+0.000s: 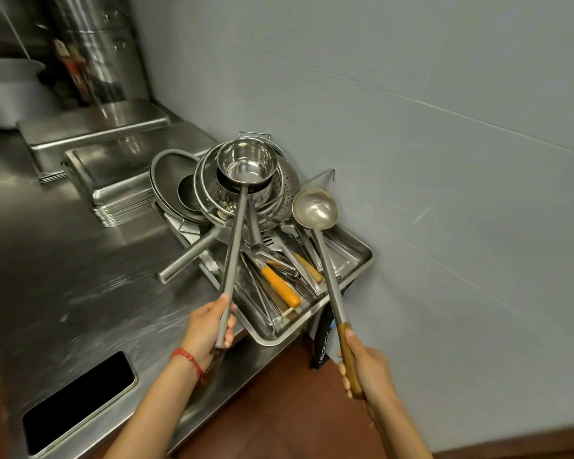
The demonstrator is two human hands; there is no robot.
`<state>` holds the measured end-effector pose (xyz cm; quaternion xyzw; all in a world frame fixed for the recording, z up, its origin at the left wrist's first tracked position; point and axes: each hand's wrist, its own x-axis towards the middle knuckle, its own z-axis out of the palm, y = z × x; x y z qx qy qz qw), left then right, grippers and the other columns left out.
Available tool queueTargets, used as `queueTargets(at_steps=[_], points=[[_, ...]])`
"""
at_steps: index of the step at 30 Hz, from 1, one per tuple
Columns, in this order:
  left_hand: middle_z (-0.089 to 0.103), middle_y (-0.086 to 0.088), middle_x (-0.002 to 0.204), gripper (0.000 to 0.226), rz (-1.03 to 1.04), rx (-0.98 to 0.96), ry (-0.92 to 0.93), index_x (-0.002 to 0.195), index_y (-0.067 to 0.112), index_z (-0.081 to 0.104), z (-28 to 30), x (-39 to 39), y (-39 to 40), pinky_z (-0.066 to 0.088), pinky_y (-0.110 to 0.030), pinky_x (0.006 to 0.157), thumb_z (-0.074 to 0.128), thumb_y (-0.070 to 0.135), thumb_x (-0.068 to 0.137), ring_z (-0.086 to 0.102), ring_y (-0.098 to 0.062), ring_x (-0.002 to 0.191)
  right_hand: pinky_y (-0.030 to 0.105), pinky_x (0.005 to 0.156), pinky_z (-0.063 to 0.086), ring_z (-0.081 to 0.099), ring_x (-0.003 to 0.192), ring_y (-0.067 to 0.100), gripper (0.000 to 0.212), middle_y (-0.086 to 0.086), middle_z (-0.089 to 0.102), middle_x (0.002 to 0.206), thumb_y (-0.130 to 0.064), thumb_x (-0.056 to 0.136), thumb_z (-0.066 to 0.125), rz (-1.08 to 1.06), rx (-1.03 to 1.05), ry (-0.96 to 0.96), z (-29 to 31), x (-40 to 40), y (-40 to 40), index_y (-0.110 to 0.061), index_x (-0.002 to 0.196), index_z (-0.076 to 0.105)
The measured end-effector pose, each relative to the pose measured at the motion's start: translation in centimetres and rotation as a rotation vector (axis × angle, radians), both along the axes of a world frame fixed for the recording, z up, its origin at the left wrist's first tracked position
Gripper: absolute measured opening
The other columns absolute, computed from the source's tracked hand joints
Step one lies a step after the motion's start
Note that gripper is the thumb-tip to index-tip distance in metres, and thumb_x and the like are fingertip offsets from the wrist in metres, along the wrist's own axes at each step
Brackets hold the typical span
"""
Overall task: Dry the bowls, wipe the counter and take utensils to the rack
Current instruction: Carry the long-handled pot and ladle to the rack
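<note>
A: What are the hands doing?

B: The left hand [211,324] is clenched round the low end of a long steel handle; its deep cup ladle [247,167] hangs above the heap of bowls. The right hand [365,369] grips the wooden handle of a round soup ladle [314,210], whose bowl sits above the far side of the tray.

A: And the tray?

B: The steel tray [362,256] stands at the right end of the surface [80,260], its near corner jutting past the surface edge over the red-brown floor [279,409]. Its right rim runs just beside the grey wall [444,160].

A: What fills it?

B: Loose utensils: an orange-handled tool [280,286], tongs, forks, all crossing. At the back, a perforated colander [279,190] leans with stacked bowls and a dark pan [174,180]. A steel tube handle [189,256] pokes out left over the tray rim.

A: Any free room?

B: The bare stretch of surface left of the tray is open down to the dark rectangular opening [80,399] near the front edge. Farther back lie stacked flat trays [120,180] and a tall steel pot [103,48]. Between tray and wall there is hardly a gap.
</note>
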<state>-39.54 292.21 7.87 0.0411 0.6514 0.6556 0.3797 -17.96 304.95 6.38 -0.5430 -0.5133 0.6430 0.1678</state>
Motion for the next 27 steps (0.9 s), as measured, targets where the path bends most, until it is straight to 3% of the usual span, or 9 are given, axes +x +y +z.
queueTargets(at_steps=[5,11,17,22,27], points=[[0.053,0.000,0.039,0.030,0.001,0.024,-0.035,0.085,0.003,0.056,-1.6,1.0,0.8,0.036,-0.015,0.027,0.043,0.028,0.095,0.043,-0.012,0.025,0.018,0.031,0.034,0.044,0.029,0.018,0.050,0.005,0.052,0.039,-0.046,0.091,0.049,0.005,-0.026,-0.016,-1.0,0.5,0.3,-0.004,0.065,0.059],[0.060,-0.003,0.043,0.029,-0.035,0.020,-0.082,0.088,0.006,0.055,-3.9,2.3,2.4,0.042,-0.018,0.031,0.042,0.031,0.095,0.049,-0.014,0.029,0.021,0.032,0.040,0.050,0.031,0.018,0.050,0.004,0.056,0.041,-0.047,0.092,0.044,0.074,-0.046,0.004,-2.6,-0.7,0.6,-0.002,0.076,0.059],[0.061,-0.005,0.043,0.032,-0.009,-0.024,-0.143,0.088,0.007,0.053,-5.8,3.0,3.0,0.045,-0.020,0.033,0.041,0.035,0.095,0.054,-0.014,0.033,0.027,0.038,0.048,0.055,0.036,0.022,0.047,0.009,0.058,0.047,-0.045,0.093,0.044,0.123,-0.179,0.062,-4.3,-2.9,0.4,-0.002,0.079,0.055],[0.061,-0.008,0.047,0.034,-0.025,-0.114,-0.111,0.085,0.005,0.055,-7.1,3.3,2.8,0.049,-0.022,0.037,0.040,0.034,0.096,0.057,-0.014,0.037,0.032,0.047,0.054,0.060,0.043,0.022,0.042,0.014,0.060,0.058,-0.041,0.096,0.039,0.160,-0.283,0.046,-5.9,-3.9,-0.2,-0.002,0.086,0.052],[0.060,-0.013,0.058,0.033,-0.030,-0.175,-0.065,0.084,0.007,0.055,-8.1,3.6,2.5,0.052,-0.023,0.041,0.039,0.033,0.096,0.059,-0.015,0.041,0.033,0.051,0.052,0.060,0.043,0.024,0.041,0.018,0.059,0.060,-0.036,0.095,0.043,0.135,-0.305,0.068,-6.5,-4.3,-0.2,0.000,0.080,0.055]])
